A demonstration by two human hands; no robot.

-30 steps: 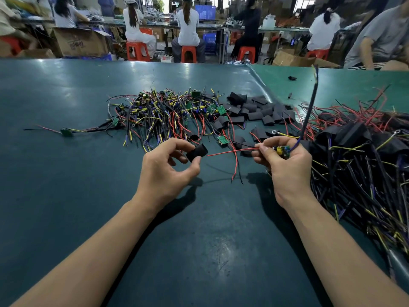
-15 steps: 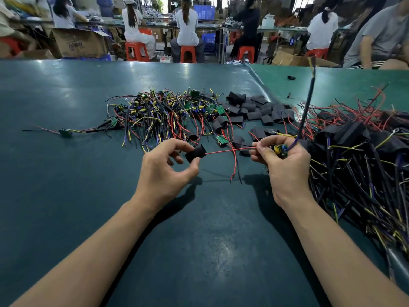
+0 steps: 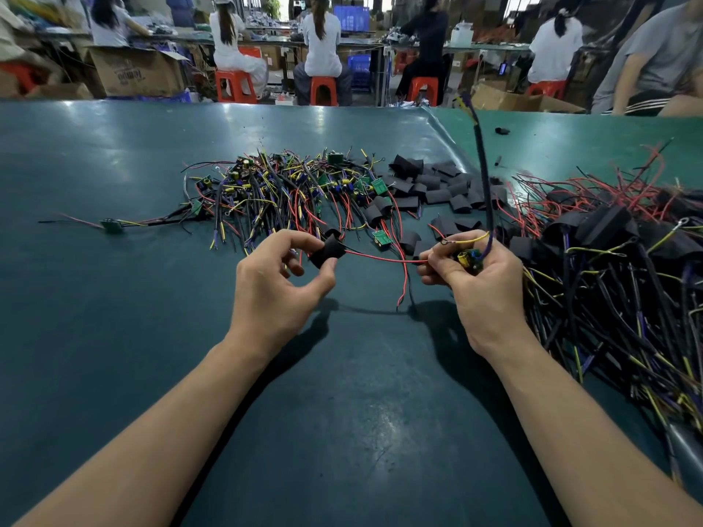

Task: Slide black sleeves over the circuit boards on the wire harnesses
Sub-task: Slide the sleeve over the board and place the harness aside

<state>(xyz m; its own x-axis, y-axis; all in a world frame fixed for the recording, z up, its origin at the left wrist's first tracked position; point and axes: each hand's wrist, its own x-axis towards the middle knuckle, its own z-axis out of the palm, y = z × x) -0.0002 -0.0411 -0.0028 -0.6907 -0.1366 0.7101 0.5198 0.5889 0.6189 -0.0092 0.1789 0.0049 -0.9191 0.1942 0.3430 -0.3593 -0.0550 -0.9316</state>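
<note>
Black sleeve [image 3: 328, 251], pinched in the left hand [image 3: 279, 285], is threaded on the red wire [image 3: 384, 258]; the right hand [image 3: 473, 277] grips the circuit board [image 3: 469, 259]. Next, judged: draw the sleeve rightward over the board. Beyond lie spare sleeves [image 3: 430, 182].

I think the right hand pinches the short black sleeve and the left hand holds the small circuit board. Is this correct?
Not correct: the hands are swapped. In the head view, the left hand pinches the short black sleeve, and the right hand holds the small circuit board.
</note>
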